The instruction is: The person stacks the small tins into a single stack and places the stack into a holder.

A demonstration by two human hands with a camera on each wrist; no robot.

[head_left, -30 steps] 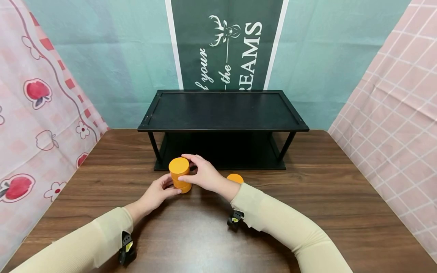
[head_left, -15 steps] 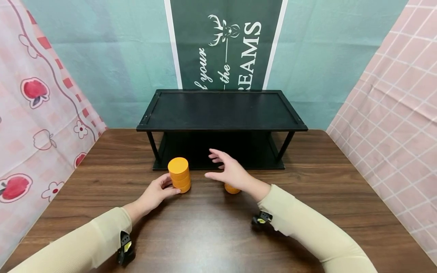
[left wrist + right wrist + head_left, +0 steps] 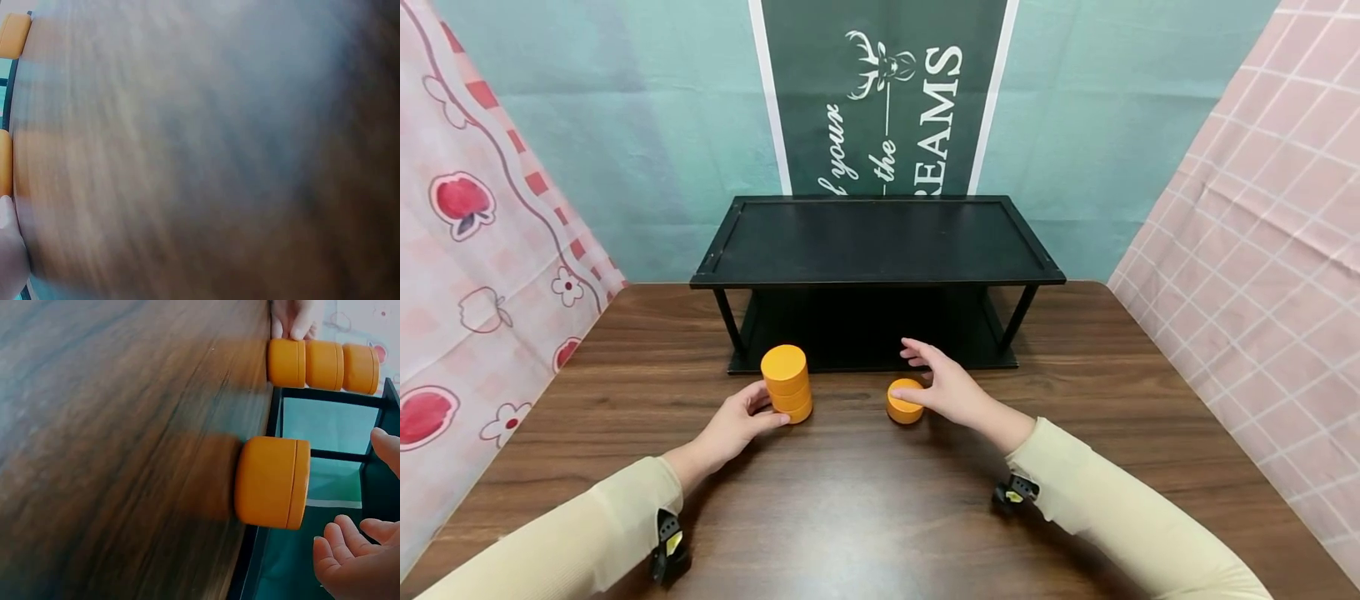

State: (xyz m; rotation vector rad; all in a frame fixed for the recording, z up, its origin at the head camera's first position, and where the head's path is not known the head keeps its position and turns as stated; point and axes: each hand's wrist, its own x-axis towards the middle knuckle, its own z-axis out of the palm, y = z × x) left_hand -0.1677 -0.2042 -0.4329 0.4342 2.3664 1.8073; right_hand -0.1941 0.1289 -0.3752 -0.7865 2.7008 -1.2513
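Observation:
Three small orange lidded jars stand in an upright stack (image 3: 787,385) on the table, left of centre. My left hand (image 3: 722,432) holds the lowest jar (image 3: 286,362), its thumb in front and its fingers on the left side. A single orange jar (image 3: 903,410) of the same kind stands on the table to the right of the stack. My right hand (image 3: 958,395) hovers over that jar with fingers spread, the thumb overlapping its lid in the head view. In the right wrist view, a gap shows between these fingers (image 3: 340,547) and the jar.
A black two-level rack (image 3: 880,242) stands right behind the jars, its lower shelf (image 3: 880,337) close to them. Brown wooden tabletop (image 3: 850,517) extends toward me. Patterned cloths (image 3: 1247,275) hang on both sides, with a green one at the back.
My right hand has let go of the upper part of the stack and moved right to the single jar. My left hand has stayed at the stack's base.

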